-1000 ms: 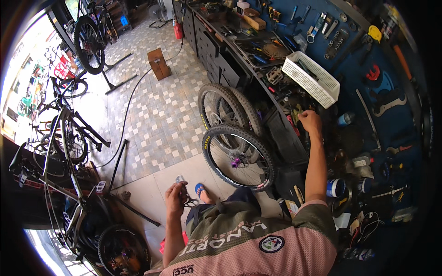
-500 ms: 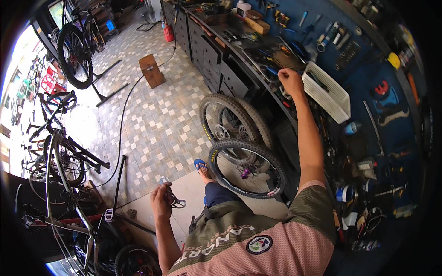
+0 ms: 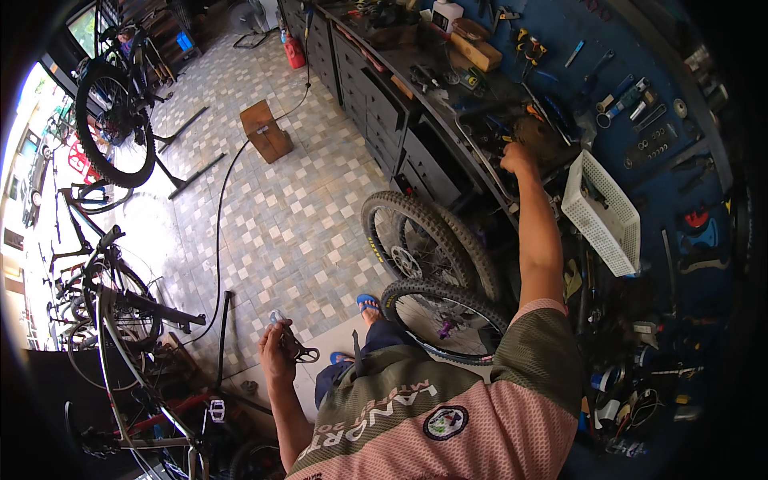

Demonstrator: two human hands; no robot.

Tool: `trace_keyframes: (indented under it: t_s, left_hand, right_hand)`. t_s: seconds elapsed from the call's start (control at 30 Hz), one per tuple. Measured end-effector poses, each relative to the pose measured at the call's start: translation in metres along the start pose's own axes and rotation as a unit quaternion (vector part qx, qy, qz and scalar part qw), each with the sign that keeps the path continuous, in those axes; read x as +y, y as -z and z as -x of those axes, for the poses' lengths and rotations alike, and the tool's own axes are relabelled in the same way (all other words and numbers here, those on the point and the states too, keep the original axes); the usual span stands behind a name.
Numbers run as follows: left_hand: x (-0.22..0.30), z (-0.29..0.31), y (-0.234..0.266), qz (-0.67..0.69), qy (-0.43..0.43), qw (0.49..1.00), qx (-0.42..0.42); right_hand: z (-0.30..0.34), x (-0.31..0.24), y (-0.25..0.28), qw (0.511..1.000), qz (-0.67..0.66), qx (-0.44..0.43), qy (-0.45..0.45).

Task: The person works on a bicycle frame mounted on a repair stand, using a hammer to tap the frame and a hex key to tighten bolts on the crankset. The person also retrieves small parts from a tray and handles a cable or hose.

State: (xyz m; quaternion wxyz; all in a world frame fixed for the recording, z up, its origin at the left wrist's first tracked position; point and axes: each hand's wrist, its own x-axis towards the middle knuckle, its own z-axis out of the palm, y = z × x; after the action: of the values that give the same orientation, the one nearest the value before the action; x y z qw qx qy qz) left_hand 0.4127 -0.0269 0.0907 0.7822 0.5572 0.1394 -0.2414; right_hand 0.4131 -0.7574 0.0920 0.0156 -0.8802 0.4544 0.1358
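My left hand [image 3: 276, 357] is raised over the floor at my left side. Its fingers are closed around a dark metal part with an open, ring-like end [image 3: 306, 354]; a pale silvery end [image 3: 276, 316] sticks out above the fingers. At the full reach of my arm, my right hand [image 3: 518, 158] is low over the workbench among loose tools [image 3: 500, 124]. Those fingers are curled together, and whatever they might hold is hidden. Beside the right hand, a white perforated basket [image 3: 602, 216] sits tilted with some items inside.
Bicycle wheels [image 3: 444, 320] lean against the dark drawer cabinet [image 3: 372, 112] before me. Bicycles [image 3: 120, 320] stand along the left. A cable [image 3: 220, 232] crosses the tiled floor by a wooden box [image 3: 266, 132]. Hand tools hang on the blue wall [image 3: 624, 72].
My body has shifted forward with a step, and the view has moved with it. My right hand has lowered toward the tools on the bench. The left hand still grips the metal part.
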Motion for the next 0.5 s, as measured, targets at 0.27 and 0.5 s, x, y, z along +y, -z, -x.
trace_keyframes:
  t_s: [0.27,0.5]
  left_hand:
    - [0.020,-0.048,-0.017,-0.016,0.040,0.999,-0.024]
    - [0.041,-0.068,-0.028,-0.011,0.011,1.000,-0.027]
  right_hand:
    - [0.032,-0.023,0.010,0.996,-0.020,0.083,0.011]
    - [0.038,0.006,0.004,0.964,-0.231,0.131,-0.008]
